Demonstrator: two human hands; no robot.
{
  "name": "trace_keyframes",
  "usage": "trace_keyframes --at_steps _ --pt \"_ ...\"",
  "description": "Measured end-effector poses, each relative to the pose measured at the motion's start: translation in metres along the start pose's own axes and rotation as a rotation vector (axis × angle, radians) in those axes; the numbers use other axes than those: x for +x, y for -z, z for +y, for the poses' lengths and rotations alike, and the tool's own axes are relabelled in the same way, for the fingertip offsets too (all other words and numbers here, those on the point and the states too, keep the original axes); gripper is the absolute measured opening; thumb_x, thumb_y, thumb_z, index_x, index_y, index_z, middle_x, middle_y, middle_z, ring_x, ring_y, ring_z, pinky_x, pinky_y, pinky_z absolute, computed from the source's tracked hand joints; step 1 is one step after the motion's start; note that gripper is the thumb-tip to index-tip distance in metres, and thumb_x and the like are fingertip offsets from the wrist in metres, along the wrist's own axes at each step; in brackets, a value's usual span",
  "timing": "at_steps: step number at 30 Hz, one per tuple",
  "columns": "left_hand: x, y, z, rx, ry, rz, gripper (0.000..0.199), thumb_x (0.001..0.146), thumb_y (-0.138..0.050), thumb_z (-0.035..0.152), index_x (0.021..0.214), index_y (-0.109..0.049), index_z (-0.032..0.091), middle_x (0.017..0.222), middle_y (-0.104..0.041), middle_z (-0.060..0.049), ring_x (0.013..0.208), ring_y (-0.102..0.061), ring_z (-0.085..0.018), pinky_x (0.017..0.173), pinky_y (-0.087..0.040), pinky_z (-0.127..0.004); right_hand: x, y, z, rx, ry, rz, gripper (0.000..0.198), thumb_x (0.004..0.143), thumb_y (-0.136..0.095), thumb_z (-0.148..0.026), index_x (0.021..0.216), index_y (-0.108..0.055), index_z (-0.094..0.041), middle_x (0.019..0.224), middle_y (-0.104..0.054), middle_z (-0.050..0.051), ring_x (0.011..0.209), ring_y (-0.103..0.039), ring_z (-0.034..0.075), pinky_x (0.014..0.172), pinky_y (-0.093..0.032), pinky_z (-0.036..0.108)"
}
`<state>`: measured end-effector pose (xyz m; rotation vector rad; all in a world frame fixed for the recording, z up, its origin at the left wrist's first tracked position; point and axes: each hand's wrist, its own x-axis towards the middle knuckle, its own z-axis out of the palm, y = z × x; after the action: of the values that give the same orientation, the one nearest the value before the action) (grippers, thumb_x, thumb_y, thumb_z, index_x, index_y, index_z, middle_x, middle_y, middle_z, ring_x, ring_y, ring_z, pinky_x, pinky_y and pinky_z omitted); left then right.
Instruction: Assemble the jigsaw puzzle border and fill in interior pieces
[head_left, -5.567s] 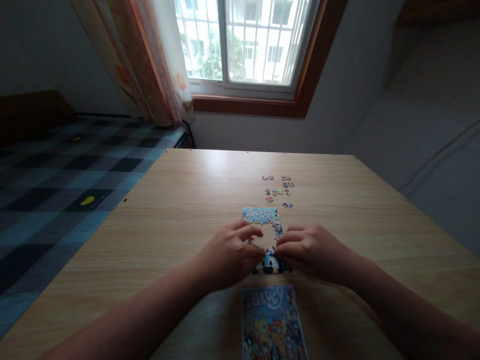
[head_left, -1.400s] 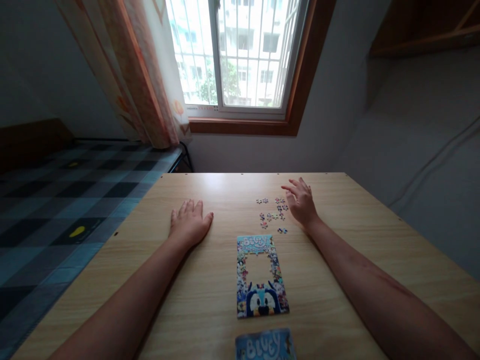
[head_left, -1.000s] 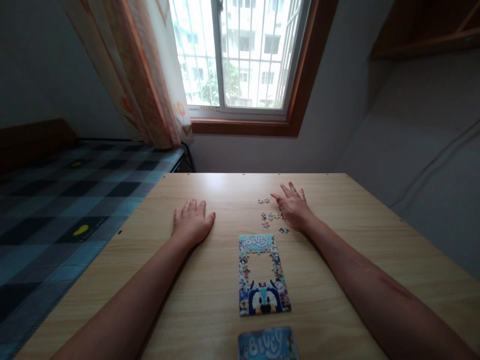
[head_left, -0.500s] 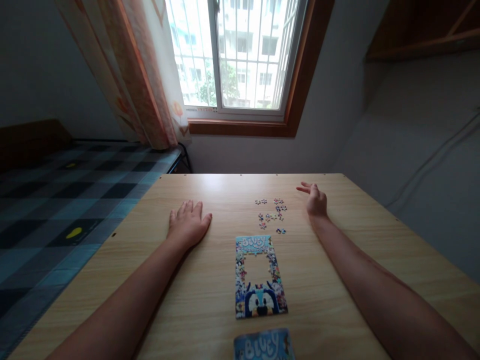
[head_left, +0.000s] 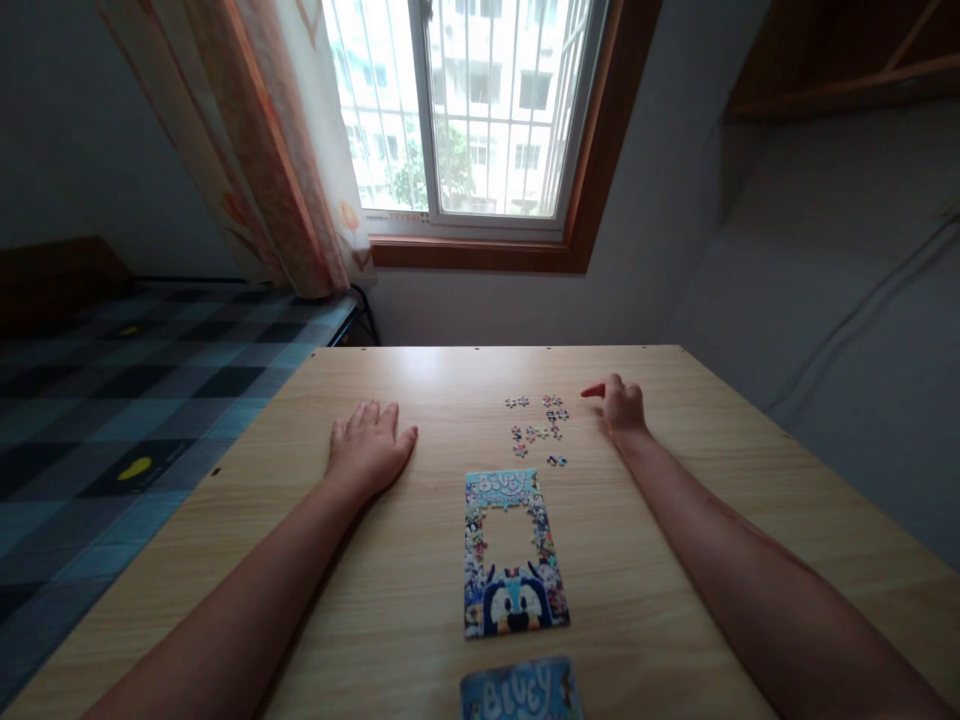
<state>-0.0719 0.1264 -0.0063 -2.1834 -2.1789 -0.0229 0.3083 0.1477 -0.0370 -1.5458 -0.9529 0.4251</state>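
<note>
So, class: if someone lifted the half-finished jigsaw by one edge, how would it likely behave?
The jigsaw is thin, joined pieces around an open gap, so it would probably sag or break apart. Lying flat on the table, it likely slides better than it lifts.

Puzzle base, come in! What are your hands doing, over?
Left hand flat on table, empty. Right hand curled beside loose pieces. Puzzle unfinished, nothing blocking.

Both forearms are seen bare to the frame edge; no sleeve, watch or ring is worn on left hand (head_left: 367, 448) or right hand (head_left: 621, 407).
</note>
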Motion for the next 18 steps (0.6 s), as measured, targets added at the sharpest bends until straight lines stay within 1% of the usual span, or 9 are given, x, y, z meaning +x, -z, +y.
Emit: trace_keyframes --at_steps 4,6,9,12,15,18 --pt "0.0000 -0.0011 -0.0006 0.007 -0.008 0.013 0.070 0.097 -0.027 0.053 0.153 -0.042 0.015 0.163 -0.033 -0.016 0.151 -0.028 -0.032 0.120 -0.024 -0.057 0.0005 -0.0003 -0.0009 0.004 -0.007 -0.015 0.045 0.083 -0.038 -0.032 0.054 -0.069 -0.019 0.057 -0.071 0.008 0.066 -0.066 0.020 0.068 -0.049 0.030" --pt "0.0001 -0.0014 -0.0008 0.007 -0.010 0.016 0.070 0.097 -0.026 0.053 0.153 -0.042 0.015 0.162 -0.034 -0.016 0.151 -0.028 -0.032 0.120 -0.024 -0.057 0.0011 -0.0002 -0.0009 0.004 0.000 -0.025 0.044 0.082 -0.038 -0.033 0.053 -0.069 -0.019 0.053 -0.069 0.008 0.059 -0.064 0.020 0.065 -0.049 0.030" --pt "0.0007 -0.0019 -0.0012 0.000 -0.006 0.009 0.071 0.097 -0.025 0.054 0.154 -0.041 0.015 0.163 -0.033 -0.016 0.151 -0.027 -0.032 0.120 -0.024 -0.057 0.0023 0.0004 -0.0001 -0.020 0.013 -0.037 0.043 0.082 -0.042 -0.037 0.052 -0.067 -0.019 0.049 -0.065 0.007 0.051 -0.060 0.019 0.058 -0.047 0.030" --pt "0.0012 -0.0024 -0.0014 -0.006 -0.006 0.010 0.071 0.097 -0.025 0.055 0.154 -0.041 0.015 0.163 -0.032 -0.016 0.151 -0.027 -0.032 0.120 -0.024 -0.057 0.0028 0.0013 0.0002 -0.075 0.037 -0.052 0.044 0.082 -0.046 -0.043 0.051 -0.066 -0.020 0.046 -0.062 0.007 0.047 -0.058 0.019 0.055 -0.045 0.030" --pt "0.0010 -0.0024 -0.0013 -0.005 -0.008 0.017 0.070 0.097 -0.025 0.054 0.153 -0.042 0.015 0.163 -0.033 -0.016 0.151 -0.028 -0.033 0.120 -0.024 -0.057 0.0018 0.0023 -0.0010 -0.150 0.073 -0.086 0.047 0.083 -0.048 -0.049 0.052 -0.068 -0.020 0.047 -0.064 0.007 0.049 -0.059 0.020 0.056 -0.044 0.031" --pt "0.0005 -0.0021 -0.0010 -0.004 -0.012 0.021 0.070 0.097 -0.026 0.054 0.153 -0.043 0.015 0.162 -0.034 -0.016 0.151 -0.028 -0.033 0.120 -0.025 -0.057 0.0000 0.0034 -0.0032 -0.220 0.115 -0.140 0.051 0.085 -0.049 -0.054 0.056 -0.071 -0.019 0.057 -0.070 0.009 0.058 -0.065 0.023 0.061 -0.046 0.032"
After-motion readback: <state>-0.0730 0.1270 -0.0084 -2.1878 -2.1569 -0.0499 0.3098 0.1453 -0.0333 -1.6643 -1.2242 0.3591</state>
